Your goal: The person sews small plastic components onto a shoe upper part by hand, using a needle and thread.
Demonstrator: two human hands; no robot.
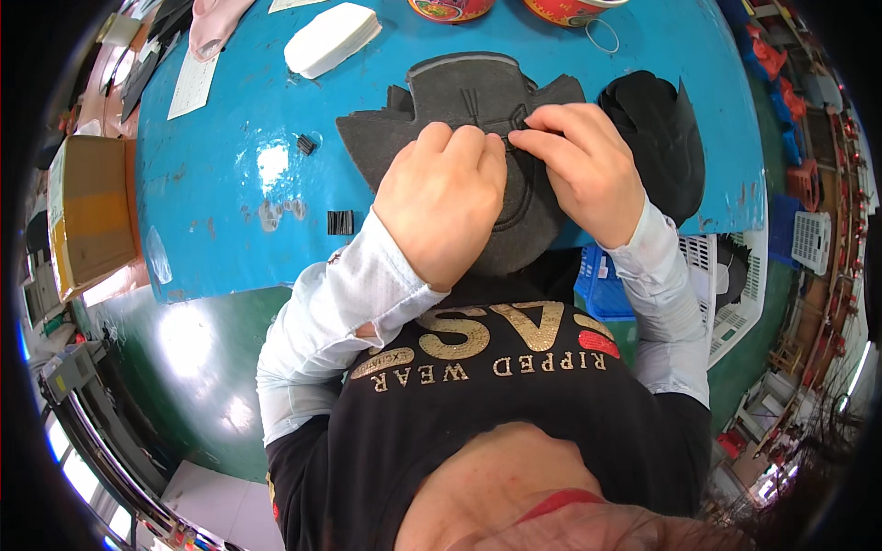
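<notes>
A stack of dark grey, flat cut pieces (pixel 450 87) with pointed side wings lies at the table's near edge, its lower part rounded and lined with curved seams. Over its left half, my left hand (pixel 446 202) is closed, knuckles up, its fingertips mostly hidden. My right hand (pixel 593 170) pinches with thumb and forefinger at a thin black strip (pixel 503 136) on the top piece. The two hands nearly meet there. Left of them lie a small bundle of short black strips (pixel 340 222) and a smaller cluster of black bits (pixel 306 144).
Black cut pieces (pixel 657 147) are stacked right of my right hand. A white stack of folded sheets (pixel 333 40), two red tubs (pixel 565 11) and a paper slip (pixel 193 87) lie on the blue table (pixel 220 220). A cardboard box (pixel 92 211) stands left; crates (pixel 735 294) stand lower right.
</notes>
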